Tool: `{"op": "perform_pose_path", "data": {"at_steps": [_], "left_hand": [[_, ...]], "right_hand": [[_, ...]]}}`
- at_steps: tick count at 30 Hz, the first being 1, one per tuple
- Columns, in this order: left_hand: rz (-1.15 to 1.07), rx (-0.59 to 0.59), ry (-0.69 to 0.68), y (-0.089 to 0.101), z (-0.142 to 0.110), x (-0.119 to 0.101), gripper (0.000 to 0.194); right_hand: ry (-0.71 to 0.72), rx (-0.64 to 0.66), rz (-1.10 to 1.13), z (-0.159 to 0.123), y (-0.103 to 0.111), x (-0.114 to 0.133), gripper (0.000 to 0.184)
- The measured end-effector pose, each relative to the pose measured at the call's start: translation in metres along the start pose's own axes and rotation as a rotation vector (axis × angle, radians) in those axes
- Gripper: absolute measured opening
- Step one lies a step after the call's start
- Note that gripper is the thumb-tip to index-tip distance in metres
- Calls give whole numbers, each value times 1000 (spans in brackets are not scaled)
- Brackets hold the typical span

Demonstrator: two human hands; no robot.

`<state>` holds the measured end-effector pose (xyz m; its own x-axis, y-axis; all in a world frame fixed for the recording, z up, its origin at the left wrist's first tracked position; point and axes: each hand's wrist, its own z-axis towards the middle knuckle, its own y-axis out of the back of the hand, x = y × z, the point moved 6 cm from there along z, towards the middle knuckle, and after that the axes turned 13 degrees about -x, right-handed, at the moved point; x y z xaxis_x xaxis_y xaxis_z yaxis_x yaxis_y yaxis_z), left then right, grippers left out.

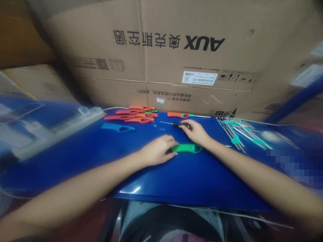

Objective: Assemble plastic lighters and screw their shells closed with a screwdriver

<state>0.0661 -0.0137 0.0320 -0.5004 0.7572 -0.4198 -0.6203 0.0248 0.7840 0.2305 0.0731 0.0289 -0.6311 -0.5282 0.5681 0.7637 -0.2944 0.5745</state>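
A: How does the green handle [186, 148] lie?
B: Crosswise on the near side, smooth plastic, a looped opening at its right end, its left end hidden.
A: And the screwdriver [176, 124]?
B: Just farther off, black-and-yellow grip rightward, thin metal shaft pointing left.

dial centre: the green handle [186, 148], lying on the blue table [161, 178]. the left hand [161, 149] grips its nine-o'clock end. the right hand [195, 130], at one o'clock, holds a screwdriver [180, 125] with a dark grip; the thin shaft points toward nine o'clock. at twelve o'clock lies an orange handle [175, 115] fitted with a metal rod. a group of red-orange handles [141, 117] lies at ten o'clock, with a blue handle [111, 126] just beside it. metal rods with green pieces [233, 132] lie between two and three o'clock. beyond, at twelve o'clock, stands a cardboard carton [161, 16] with inverted lettering.
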Motion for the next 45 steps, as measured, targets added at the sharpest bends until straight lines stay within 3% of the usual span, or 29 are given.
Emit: {"op": "perform_pose_path", "data": {"at_steps": [6, 11, 15, 19, 26, 30, 34, 36, 40, 45], "left_hand": [[-2, -8, -29, 0, 0, 1, 32], [9, -4, -38, -2, 0, 2, 34], [-12, -6, -49, -3, 0, 2, 34], [-46, -12, -53, -6, 0, 1, 35], [-54, -20, -60, -10, 0, -3, 38], [24, -50, -116, 13, 5, 5, 38], [390, -226, 78, 64, 15, 45, 21], [591, -207, 211, 79, 14, 68, 22], [732, -94, 414, 85, 6, 97, 34], [711, -48, 477, 79, 3, 102, 40]], "right_hand": [[75, 20, 41, 13, -21, 15, 23], [94, -17, 64, 16, -13, 21, 22], [-53, -108, 165, 16, 10, 14, 27], [-257, -86, 289, 13, 18, 5, 35], [-319, -48, 386, 16, -15, 1, 29], [-342, -41, 416, 20, -29, -3, 23], [-367, -32, 451, 20, -34, -5, 22], [-378, -27, 470, 19, -34, -5, 22], [-401, -26, 508, 15, -37, -7, 20], [-452, -36, 560, 12, -42, -12, 21]]}}
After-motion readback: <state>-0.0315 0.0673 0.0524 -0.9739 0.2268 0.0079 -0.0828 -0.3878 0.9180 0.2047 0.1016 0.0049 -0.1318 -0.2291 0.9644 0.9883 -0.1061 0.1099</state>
